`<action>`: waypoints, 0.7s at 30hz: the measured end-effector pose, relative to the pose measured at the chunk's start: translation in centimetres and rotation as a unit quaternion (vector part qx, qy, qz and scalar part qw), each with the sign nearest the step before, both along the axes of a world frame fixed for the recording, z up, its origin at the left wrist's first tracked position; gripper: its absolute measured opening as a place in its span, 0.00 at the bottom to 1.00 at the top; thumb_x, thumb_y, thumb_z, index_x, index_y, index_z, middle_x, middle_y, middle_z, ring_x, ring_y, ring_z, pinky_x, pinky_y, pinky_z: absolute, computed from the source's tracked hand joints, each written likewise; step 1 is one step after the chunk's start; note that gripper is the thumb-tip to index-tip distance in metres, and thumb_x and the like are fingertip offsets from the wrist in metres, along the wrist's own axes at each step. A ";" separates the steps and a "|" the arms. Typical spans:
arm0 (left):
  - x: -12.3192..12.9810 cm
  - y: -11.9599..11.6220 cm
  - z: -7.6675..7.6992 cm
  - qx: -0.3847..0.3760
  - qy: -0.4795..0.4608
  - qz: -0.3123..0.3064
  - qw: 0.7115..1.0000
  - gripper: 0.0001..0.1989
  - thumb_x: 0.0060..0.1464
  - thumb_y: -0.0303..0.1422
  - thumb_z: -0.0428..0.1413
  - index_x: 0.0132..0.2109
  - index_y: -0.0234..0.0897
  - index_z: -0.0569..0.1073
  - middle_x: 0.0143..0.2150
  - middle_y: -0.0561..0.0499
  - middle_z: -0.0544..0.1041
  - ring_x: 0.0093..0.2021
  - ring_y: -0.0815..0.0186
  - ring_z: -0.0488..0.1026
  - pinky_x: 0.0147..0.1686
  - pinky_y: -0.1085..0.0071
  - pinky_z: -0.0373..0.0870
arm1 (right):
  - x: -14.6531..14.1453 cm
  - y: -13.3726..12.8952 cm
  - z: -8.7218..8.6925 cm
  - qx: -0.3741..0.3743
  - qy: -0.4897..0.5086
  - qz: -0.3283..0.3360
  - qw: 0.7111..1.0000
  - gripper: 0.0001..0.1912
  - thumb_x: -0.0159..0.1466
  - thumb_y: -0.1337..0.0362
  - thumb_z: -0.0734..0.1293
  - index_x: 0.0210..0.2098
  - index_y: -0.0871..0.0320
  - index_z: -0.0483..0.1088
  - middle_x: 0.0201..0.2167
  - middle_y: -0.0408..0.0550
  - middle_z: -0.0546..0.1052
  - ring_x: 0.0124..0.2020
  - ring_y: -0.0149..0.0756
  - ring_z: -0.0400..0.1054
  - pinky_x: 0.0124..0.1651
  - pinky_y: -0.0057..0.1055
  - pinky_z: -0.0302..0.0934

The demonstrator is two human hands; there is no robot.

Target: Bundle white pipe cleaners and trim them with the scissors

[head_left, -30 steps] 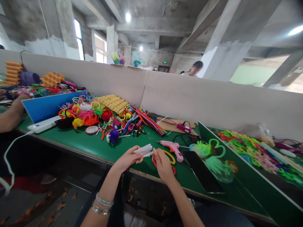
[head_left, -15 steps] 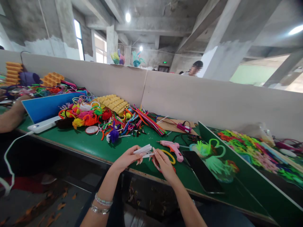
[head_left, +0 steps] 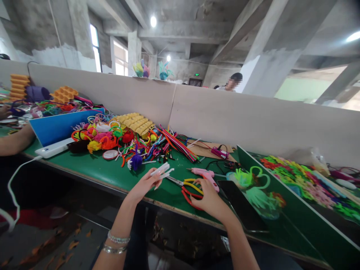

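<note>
My left hand (head_left: 144, 185) holds a small bundle of white pipe-cleaner pieces (head_left: 161, 171) above the green table (head_left: 107, 170). My right hand (head_left: 209, 198) rests on the table with its fingers over the handles of the red pliers (head_left: 191, 197). Scissors with yellow handles (head_left: 187, 183) lie just beyond, blades pointing left. A pink glue gun (head_left: 204, 174) lies right behind the right hand.
A heap of coloured pipe cleaners (head_left: 132, 140) covers the table's middle, with a yellow tray (head_left: 136, 122) behind it. A dark phone (head_left: 243, 205) and a green divider board (head_left: 284, 210) are at the right. A blue board (head_left: 60, 125), white power bank (head_left: 53, 149) and another person's arm (head_left: 14, 140) are at the left.
My hands have parted. The right hand let go of the white bundle and dropped onto the pliers; the left hand kept the bundle and shifted slightly left.
</note>
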State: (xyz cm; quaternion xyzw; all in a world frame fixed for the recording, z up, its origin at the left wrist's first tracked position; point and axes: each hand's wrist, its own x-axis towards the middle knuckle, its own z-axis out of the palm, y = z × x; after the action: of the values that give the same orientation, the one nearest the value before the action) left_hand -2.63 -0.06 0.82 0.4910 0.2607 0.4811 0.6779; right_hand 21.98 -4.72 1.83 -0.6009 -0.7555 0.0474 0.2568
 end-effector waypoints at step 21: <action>2.2 -0.5 1.7 0.081 -0.004 0.217 0.973 0.15 0.46 0.43 0.55 0.28 0.33 0.67 0.14 0.60 0.60 0.15 0.78 0.55 0.16 0.80 0.50 | -4.6 0.3 0.1 -0.023 0.176 -0.062 0.982 0.15 0.52 0.54 0.61 0.34 0.58 0.62 0.33 0.47 0.69 0.34 0.35 0.65 0.37 0.33 0.59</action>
State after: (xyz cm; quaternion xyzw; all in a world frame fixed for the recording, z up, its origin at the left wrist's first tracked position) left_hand -0.44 -0.60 2.52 0.4739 0.3183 0.6386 0.5160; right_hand 17.40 -4.40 1.94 -0.6342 -0.6585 0.1539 0.3748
